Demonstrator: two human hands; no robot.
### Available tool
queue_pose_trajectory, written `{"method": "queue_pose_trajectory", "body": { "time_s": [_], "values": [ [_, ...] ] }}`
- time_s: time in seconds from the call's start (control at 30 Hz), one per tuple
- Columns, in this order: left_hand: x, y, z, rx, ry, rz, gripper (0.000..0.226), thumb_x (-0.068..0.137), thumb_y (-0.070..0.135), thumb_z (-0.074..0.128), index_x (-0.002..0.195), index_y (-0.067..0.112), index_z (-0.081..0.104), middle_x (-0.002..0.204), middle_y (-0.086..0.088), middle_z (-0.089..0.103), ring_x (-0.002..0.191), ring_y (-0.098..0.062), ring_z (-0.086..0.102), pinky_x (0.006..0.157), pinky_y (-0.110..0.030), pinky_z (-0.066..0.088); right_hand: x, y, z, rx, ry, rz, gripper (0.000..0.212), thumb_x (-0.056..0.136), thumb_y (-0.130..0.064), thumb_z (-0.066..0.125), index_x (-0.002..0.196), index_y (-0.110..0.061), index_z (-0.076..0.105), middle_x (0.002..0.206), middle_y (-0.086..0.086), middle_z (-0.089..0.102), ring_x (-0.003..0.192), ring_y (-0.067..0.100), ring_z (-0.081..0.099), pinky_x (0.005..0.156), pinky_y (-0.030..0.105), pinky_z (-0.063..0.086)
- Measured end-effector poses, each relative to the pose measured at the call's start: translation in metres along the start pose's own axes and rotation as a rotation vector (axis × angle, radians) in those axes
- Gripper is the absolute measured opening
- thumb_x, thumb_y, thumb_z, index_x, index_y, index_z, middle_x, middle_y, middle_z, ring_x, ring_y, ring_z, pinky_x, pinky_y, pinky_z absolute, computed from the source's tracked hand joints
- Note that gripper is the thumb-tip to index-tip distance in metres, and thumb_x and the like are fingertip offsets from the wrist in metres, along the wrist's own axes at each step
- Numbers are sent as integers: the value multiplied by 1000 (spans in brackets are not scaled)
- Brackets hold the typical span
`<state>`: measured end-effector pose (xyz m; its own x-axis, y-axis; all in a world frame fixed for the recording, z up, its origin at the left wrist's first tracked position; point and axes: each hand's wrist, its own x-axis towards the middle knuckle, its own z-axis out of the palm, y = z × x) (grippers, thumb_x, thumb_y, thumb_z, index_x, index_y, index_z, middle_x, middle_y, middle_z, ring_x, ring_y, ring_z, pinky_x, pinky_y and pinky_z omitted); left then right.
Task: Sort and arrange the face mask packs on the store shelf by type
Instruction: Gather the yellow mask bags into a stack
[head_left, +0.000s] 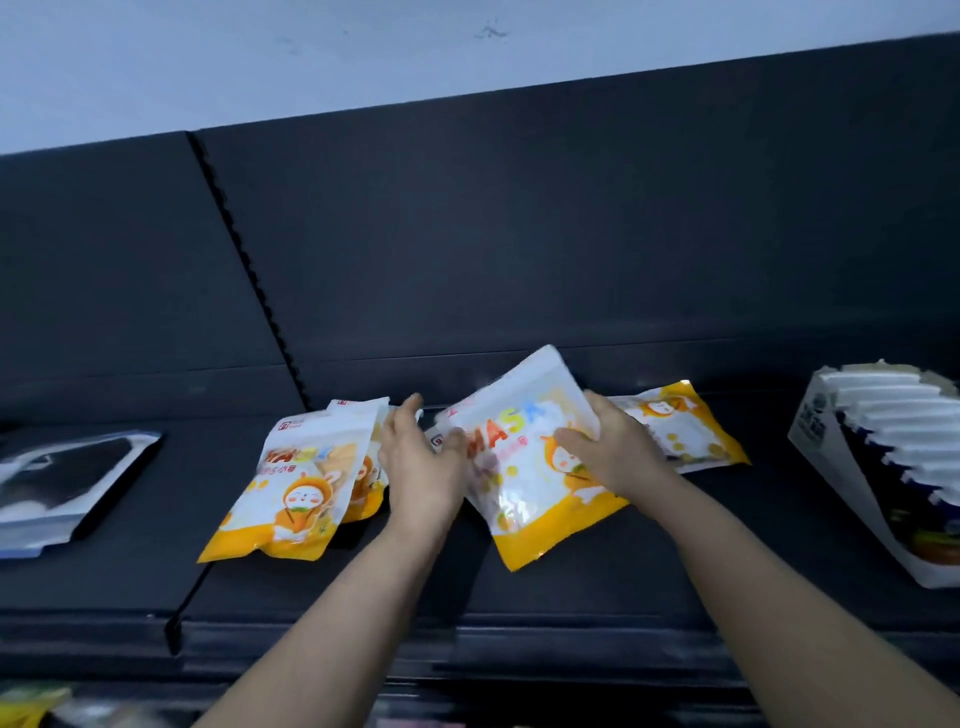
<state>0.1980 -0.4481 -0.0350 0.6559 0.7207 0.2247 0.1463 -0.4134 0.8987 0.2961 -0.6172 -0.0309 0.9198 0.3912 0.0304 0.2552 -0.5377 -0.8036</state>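
Note:
A white and orange mask pack (524, 467) with a cartoon figure is tilted above the dark shelf (597, 571). My right hand (610, 447) grips its right edge, thumb on the front. My left hand (423, 462) holds its left edge, fingers behind it and thumb on the front. To the left, a matching pack (291, 493) lies on the shelf with another pack (363, 483) partly under it. A further orange pack (685, 431) lies flat behind my right hand.
A black and clear mask pack (62, 483) lies at the far left. A white display box (878, 467) of stacked packs stands at the right. A slotted upright (244, 270) divides the dark back panel. Blurred goods show on the lower shelf (31, 709).

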Motion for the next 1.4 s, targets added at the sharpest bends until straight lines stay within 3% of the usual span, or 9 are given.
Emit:
{"method": "queue_pose_trajectory", "body": {
  "time_s": [0.1,0.2,0.37,0.57,0.77,0.9,1.03,1.23,1.4],
  "values": [
    [-9,-1,-8,228,-282,158,58,85,45,64,138,33,43,152,1,28,139,-25,30,110,-44,36,7,-5,21,-223,107,-71,62,89,-39,56,145,-22,35,145,5,39,135,25,35,107,39,36],
    [-24,-10,-7,513,-624,92,80,76,63,66,144,37,34,160,1,13,147,-24,10,117,-43,24,5,-8,29,-316,-49,-41,62,91,-47,49,147,-27,30,153,3,30,139,23,29,107,36,33],
    [-21,-21,-5,723,-640,162,85,80,49,69,149,35,22,162,2,2,149,-27,-2,120,-45,12,0,-11,25,-558,-243,27,63,93,-59,32,146,-26,24,144,5,44,126,28,45,93,38,40],
    [15,-20,-19,872,-957,403,83,88,32,65,152,39,13,161,14,-6,147,-16,-20,117,-48,-7,-11,-10,26,-614,-228,50,56,95,-46,40,143,-20,30,141,3,46,125,24,45,92,35,41],
    [1,-16,-9,790,-928,299,84,83,50,66,147,53,13,159,9,-22,144,-27,-28,116,-57,-6,4,9,26,-492,42,-23,44,97,-23,40,141,-21,35,132,8,54,118,27,51,93,40,46],
    [-14,-14,0,810,-1048,489,90,77,56,68,146,51,12,159,10,-20,144,-23,-28,117,-57,-8,16,19,12,-652,129,-8,53,87,-9,44,139,-18,38,144,7,42,136,29,32,108,46,32],
    [-2,-15,8,889,-1046,554,85,80,51,66,146,51,13,159,13,-21,144,-22,-29,116,-57,-11,15,36,-2,-664,119,211,44,91,-27,47,134,-17,40,139,11,44,134,37,31,109,52,28],
    [22,-7,33,1001,-962,463,79,90,29,55,148,51,7,159,12,-21,145,-25,-27,115,-60,-6,0,36,-13,-608,26,184,30,94,-29,43,120,-20,55,121,8,61,110,28,55,83,32,44],
    [19,3,43,1073,-863,404,84,86,8,48,151,42,7,160,6,-18,146,-28,-21,116,-61,4,-4,50,-36,-776,-23,146,49,89,-40,53,136,-34,44,147,-2,40,134,27,34,105,40,36]
  ]
}}
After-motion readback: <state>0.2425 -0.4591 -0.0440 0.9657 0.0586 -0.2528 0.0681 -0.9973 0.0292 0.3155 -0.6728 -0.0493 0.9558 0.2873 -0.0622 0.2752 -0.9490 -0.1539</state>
